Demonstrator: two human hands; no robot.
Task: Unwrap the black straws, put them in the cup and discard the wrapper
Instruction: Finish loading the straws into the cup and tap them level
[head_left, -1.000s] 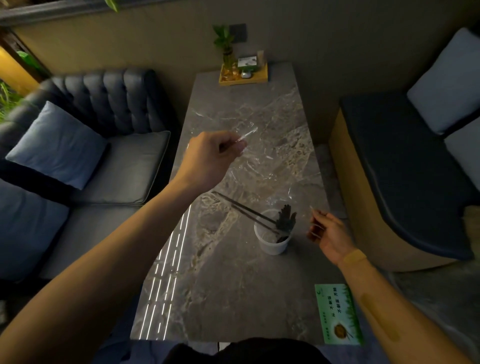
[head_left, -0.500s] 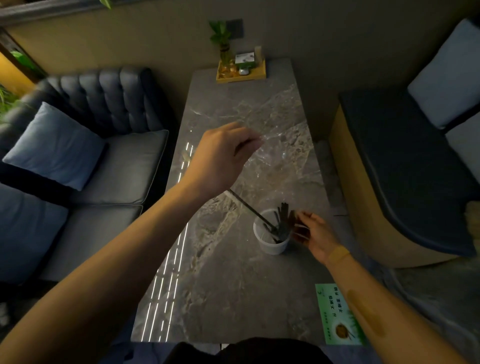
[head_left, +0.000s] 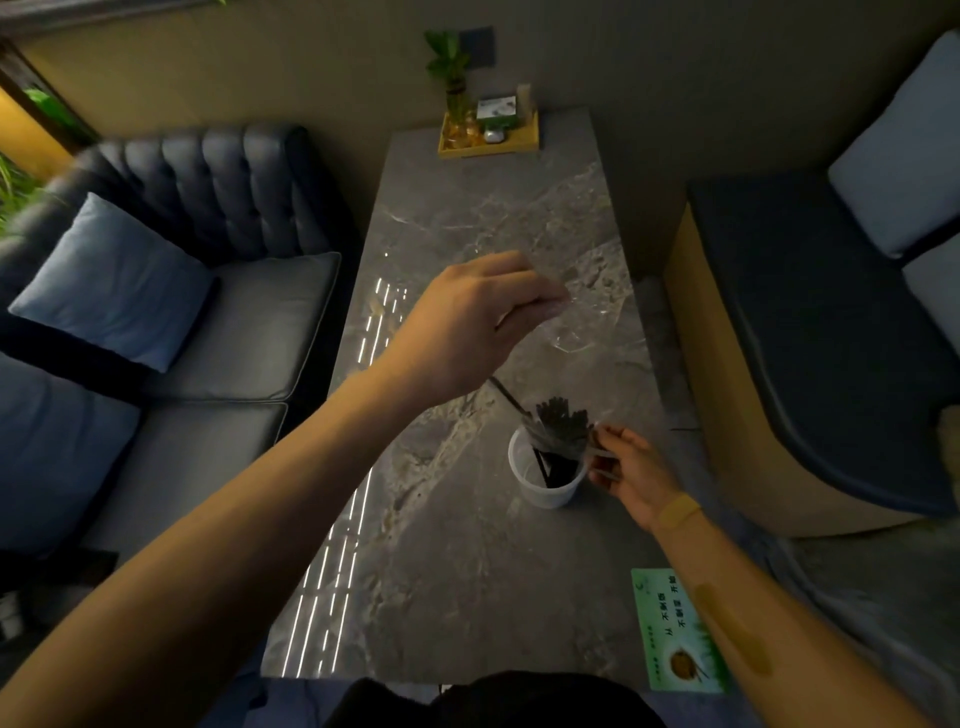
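A white plastic cup (head_left: 545, 488) stands on the grey marble table (head_left: 457, 571), right of centre. A bundle of black straws (head_left: 561, 426) sticks up out of it, and one straw (head_left: 506, 396) leans out to the upper left. A clear plastic wrapper (head_left: 582, 322) stretches from above the table down to the straws. My left hand (head_left: 478, 322) is raised over the table and pinches the wrapper's upper end. My right hand (head_left: 631, 475) is beside the cup's right rim, with its fingers closed on the wrapper's lower end at the straws.
A yellow tray (head_left: 488, 140) with a plant and small items sits at the table's far end. A green card (head_left: 675, 629) lies at the near right corner. A dark sofa (head_left: 208, 291) with a blue cushion flanks the left; a bench (head_left: 810, 332) flanks the right.
My right hand moved left to the cup's rim and took hold at the straws. My left hand lowered and shifted slightly right with the wrapper. The straws now stand more upright in the cup.
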